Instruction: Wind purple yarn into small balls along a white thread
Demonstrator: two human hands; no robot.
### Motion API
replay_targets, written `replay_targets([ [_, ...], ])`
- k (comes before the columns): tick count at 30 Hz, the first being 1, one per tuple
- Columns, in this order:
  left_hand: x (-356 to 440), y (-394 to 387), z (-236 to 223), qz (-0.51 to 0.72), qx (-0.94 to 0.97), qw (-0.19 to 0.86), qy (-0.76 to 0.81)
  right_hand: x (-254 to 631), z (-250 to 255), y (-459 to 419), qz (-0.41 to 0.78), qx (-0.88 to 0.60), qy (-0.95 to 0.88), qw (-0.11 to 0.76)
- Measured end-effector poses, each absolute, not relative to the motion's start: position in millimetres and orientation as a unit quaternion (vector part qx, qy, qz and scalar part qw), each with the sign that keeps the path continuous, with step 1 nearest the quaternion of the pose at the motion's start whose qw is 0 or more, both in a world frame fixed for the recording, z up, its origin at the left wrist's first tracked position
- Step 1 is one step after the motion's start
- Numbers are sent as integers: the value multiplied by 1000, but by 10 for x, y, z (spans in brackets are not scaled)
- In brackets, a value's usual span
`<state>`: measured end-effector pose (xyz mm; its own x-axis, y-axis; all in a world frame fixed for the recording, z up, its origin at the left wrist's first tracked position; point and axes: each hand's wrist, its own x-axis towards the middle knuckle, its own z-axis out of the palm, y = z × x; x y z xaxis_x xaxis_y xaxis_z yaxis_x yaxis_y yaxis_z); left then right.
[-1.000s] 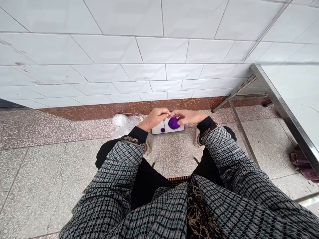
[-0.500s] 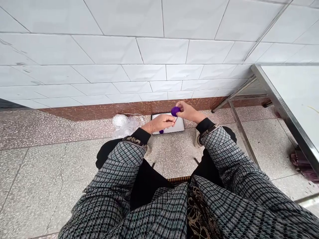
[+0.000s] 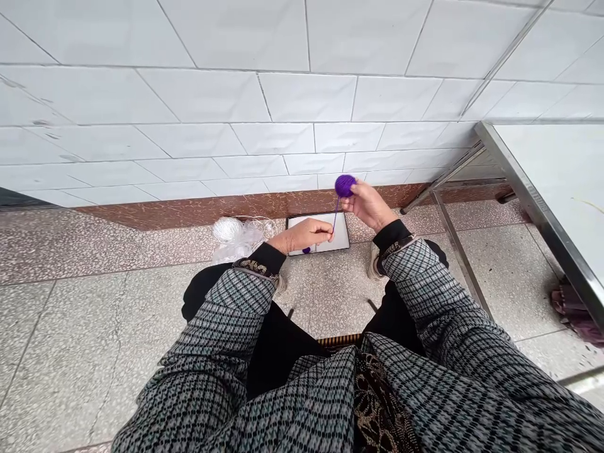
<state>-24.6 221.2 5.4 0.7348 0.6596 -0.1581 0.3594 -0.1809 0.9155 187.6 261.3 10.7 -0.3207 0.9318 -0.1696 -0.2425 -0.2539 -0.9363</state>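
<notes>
A purple ball of yarn (image 3: 345,185) is held up in the fingers of my right hand (image 3: 370,204). From it a purple strand (image 3: 336,215) runs down, stretched, to my left hand (image 3: 309,234), whose fingers are pinched on it. Both hands are above a shallow white tray with a dark rim (image 3: 348,238) on the floor. A smaller purple clump (image 3: 306,250) shows in the tray just below my left hand; part of it is hidden by the hand.
Left of the tray lie a white yarn ball (image 3: 227,229) and clear plastic wrapping (image 3: 241,242). A white tiled wall (image 3: 309,137) rises close in front. A metal-framed table (image 3: 542,207) stands at the right, with a dark purple item (image 3: 573,311) on the floor under it.
My right hand has lifted the purple ball up and a little to the right, turning it. The strand between the hands is longer now. My left hand has barely moved.
</notes>
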Motion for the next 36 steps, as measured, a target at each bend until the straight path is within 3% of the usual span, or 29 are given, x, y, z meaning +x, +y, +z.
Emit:
replay_targets([
  [5, -326, 2213, 109, 199, 753, 522, 349, 1793, 48, 2516, 508, -500, -671, 204],
  [9, -402, 2290, 46, 248, 740, 473, 409, 1803, 141, 2418, 562, -389, -727, 69],
  [11, -411, 2331, 4, 247, 731, 452, 448, 1825, 183, 2409, 645, -358, -667, 105],
  [14, -388, 2363, -36, 236, 712, 433, 500, 1859, 193, 2451, 742, -325, -538, 234],
  [19, -280, 2282, -13, 138, 753, 493, 413, 1862, 108, 2564, 732, -361, -429, 386],
  [22, -250, 2224, 30, 96, 777, 525, 335, 1821, 45, 2569, 652, -472, -484, 342],
  [26, -318, 2247, 46, 164, 765, 497, 374, 1790, 45, 2478, 537, -495, -663, 166],
  [29, -392, 2315, 12, 235, 743, 452, 434, 1822, 116, 2426, 614, -399, -676, 76],
  [32, -421, 2356, -32, 253, 726, 432, 472, 1883, 183, 2459, 733, -321, -568, 191],
  [36, -355, 2312, -52, 177, 748, 462, 443, 1928, 166, 2579, 734, -317, -418, 431],
])
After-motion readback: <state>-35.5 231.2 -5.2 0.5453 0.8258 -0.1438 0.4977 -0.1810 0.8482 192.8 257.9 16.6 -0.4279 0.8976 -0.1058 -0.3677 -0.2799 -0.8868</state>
